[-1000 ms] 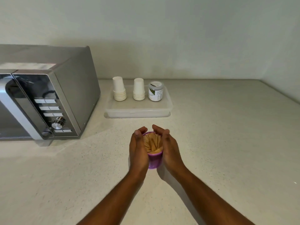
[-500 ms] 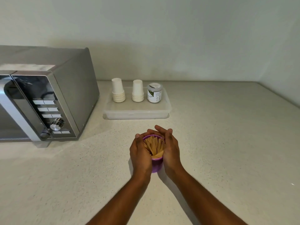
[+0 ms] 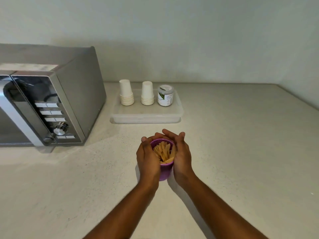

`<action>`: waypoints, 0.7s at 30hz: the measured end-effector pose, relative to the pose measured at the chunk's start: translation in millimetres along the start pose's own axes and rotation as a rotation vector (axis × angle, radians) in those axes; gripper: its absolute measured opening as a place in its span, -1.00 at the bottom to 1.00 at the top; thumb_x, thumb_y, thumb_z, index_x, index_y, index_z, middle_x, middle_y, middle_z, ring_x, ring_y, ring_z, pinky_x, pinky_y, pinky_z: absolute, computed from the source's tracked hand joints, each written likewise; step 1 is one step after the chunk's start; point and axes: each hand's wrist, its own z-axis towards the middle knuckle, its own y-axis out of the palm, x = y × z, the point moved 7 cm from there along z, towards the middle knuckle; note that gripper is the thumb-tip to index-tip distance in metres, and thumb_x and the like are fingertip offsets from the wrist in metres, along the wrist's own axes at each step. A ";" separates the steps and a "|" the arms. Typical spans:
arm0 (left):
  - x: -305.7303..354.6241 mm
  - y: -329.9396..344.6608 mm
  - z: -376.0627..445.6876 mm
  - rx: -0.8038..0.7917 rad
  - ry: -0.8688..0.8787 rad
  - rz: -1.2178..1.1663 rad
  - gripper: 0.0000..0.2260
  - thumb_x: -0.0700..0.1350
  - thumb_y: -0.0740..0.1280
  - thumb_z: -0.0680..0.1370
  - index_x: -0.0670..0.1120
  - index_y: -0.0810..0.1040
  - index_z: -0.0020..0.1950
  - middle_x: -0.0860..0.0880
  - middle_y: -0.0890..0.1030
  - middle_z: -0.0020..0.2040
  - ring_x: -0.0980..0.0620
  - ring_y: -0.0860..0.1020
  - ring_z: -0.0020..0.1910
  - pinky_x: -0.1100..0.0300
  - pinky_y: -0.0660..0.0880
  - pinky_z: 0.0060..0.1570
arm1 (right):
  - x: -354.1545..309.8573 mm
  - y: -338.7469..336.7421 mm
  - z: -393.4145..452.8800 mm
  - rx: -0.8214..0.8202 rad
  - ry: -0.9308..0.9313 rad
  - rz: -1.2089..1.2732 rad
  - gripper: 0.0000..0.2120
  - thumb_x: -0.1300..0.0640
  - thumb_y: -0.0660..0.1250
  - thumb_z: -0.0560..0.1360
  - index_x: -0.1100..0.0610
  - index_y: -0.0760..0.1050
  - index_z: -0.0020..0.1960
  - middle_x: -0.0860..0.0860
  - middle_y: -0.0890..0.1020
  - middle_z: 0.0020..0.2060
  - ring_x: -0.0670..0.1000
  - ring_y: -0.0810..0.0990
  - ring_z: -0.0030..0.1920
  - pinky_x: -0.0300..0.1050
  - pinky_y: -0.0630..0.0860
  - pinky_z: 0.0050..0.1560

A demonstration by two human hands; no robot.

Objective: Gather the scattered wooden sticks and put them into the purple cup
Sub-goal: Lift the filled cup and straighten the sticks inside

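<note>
The purple cup (image 3: 165, 171) stands upright on the pale counter, in the middle of the view. Several wooden sticks (image 3: 163, 151) stand bunched inside it, their tips just above the rim. My left hand (image 3: 148, 158) curls round the cup's left side. My right hand (image 3: 181, 153) wraps the right side, its fingers reaching over the far rim. Most of the cup's wall is hidden by the two hands. No loose sticks show on the counter.
A silver microwave (image 3: 51, 100) fills the left. Behind the cup a clear plastic tray (image 3: 146, 116) carries two stacks of white paper cups (image 3: 126, 94) and a small labelled jar (image 3: 165, 95). The wall runs along the back and right.
Both hands have stayed round the cup, closing in slightly; the right fingers now reach further over the far rim. The view has shifted a little.
</note>
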 end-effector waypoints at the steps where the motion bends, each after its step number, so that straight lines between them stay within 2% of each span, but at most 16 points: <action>1: 0.6 -0.6 1.4 -0.005 -0.011 -0.002 -0.57 0.21 0.05 0.68 0.04 0.64 0.16 0.03 0.73 -0.01 0.01 0.70 -0.02 0.19 0.62 -0.08 | -0.5 -0.4 0.9 0.001 0.026 0.015 -0.39 -0.32 0.02 0.53 0.02 0.58 0.29 0.01 0.74 0.12 0.06 0.72 0.14 -0.18 0.66 0.03; 3: 3.2 -2.7 5.2 -0.011 -0.003 0.001 -0.52 0.26 0.02 0.65 0.04 0.64 0.18 0.01 0.72 0.04 -0.02 0.69 0.01 0.20 0.62 -0.08 | -1.3 -1.6 2.9 -0.003 0.050 0.045 -0.32 -0.35 0.01 0.50 0.06 0.54 0.34 0.05 0.72 0.17 0.10 0.71 0.17 -0.09 0.66 0.11; 4: 3.6 -4.8 6.8 -0.006 0.002 0.001 -0.50 0.29 0.02 0.63 0.05 0.65 0.16 0.03 0.72 0.03 -0.01 0.69 0.01 0.27 0.61 -0.16 | -1.2 -2.6 2.0 0.004 0.056 0.061 -0.31 -0.35 0.00 0.50 0.08 0.53 0.35 0.05 0.72 0.18 0.09 0.71 0.17 -0.09 0.66 0.11; 7: 7.4 -7.4 7.2 -0.008 0.002 -0.006 -0.43 0.39 0.01 0.49 0.10 0.66 0.13 0.06 0.72 0.02 0.02 0.68 0.00 0.39 0.55 -0.30 | 6.4 -6.7 -3.7 0.006 0.066 0.062 -0.39 -0.28 0.00 0.54 0.07 0.55 0.30 -0.02 0.75 0.11 0.03 0.72 0.15 -0.19 0.66 0.01; 9: 6.4 -9.1 9.0 -0.009 -0.004 0.001 -0.43 0.42 0.01 0.47 0.14 0.65 0.12 0.09 0.71 0.04 0.04 0.68 0.02 0.30 0.56 -0.23 | 15.3 -6.2 -8.1 -0.027 0.070 0.024 -0.43 -0.24 0.00 0.55 0.05 0.55 0.29 -0.10 0.76 0.05 -0.06 0.73 0.09 -0.27 0.64 -0.08; 11: 4.1 -11.1 9.8 -0.020 -0.008 0.018 -0.45 0.41 0.00 0.49 0.16 0.63 0.15 0.08 0.70 0.07 0.03 0.67 0.04 0.22 0.57 -0.14 | 21.6 -4.2 -12.1 -0.044 0.080 -0.013 -0.42 -0.24 0.01 0.55 0.08 0.53 0.33 -0.07 0.75 0.06 -0.09 0.72 0.09 -0.29 0.63 -0.10; 14: 0.8 -17.4 10.7 -0.042 0.002 0.048 -0.48 0.40 -0.01 0.56 0.18 0.61 0.17 0.10 0.70 0.08 0.03 0.67 0.07 0.12 0.61 0.02 | 26.4 1.2 -17.6 -0.053 0.099 -0.024 -0.38 -0.33 0.11 0.55 0.08 0.53 0.35 0.07 0.70 0.17 0.07 0.68 0.21 -0.11 0.65 0.08; 16: -2.4 -22.3 12.2 -0.083 0.029 0.062 -0.43 0.44 -0.01 0.54 0.17 0.61 0.18 0.12 0.71 0.06 0.04 0.68 0.07 0.12 0.62 0.04 | 28.6 -0.2 -20.0 -0.083 0.117 -0.005 -0.39 -0.36 0.22 0.49 0.01 0.53 0.36 0.06 0.67 0.22 0.12 0.64 0.28 -0.01 0.62 0.16; 18: -4.9 -26.4 12.6 -0.140 0.056 0.053 -0.31 0.52 0.00 0.47 0.10 0.61 0.25 0.08 0.71 0.10 0.04 0.68 0.09 0.14 0.65 0.02 | 29.3 -5.2 -21.2 -0.140 0.128 -0.041 -0.50 -0.25 0.34 0.48 -0.09 0.52 0.36 -0.02 0.64 0.26 0.10 0.59 0.33 0.06 0.62 0.21; 19: -7.3 -27.5 12.6 -0.175 0.061 0.046 -0.25 0.55 0.02 0.44 0.07 0.60 0.28 0.06 0.71 0.12 0.04 0.68 0.11 0.15 0.66 0.00 | 29.6 -6.5 -22.7 -0.191 0.121 -0.070 -0.54 -0.13 0.40 0.50 -0.13 0.50 0.38 -0.04 0.62 0.29 0.10 0.56 0.36 0.14 0.60 0.26; 21: -14.4 -27.4 12.4 -0.232 0.053 0.043 -0.26 0.57 0.06 0.44 0.08 0.62 0.28 0.04 0.71 0.14 0.06 0.67 0.13 0.24 0.63 -0.05 | 31.5 -6.1 -25.4 -0.299 0.114 -0.142 -0.40 0.09 0.47 0.46 -0.16 0.41 0.45 -0.07 0.57 0.34 0.10 0.52 0.40 0.25 0.53 0.34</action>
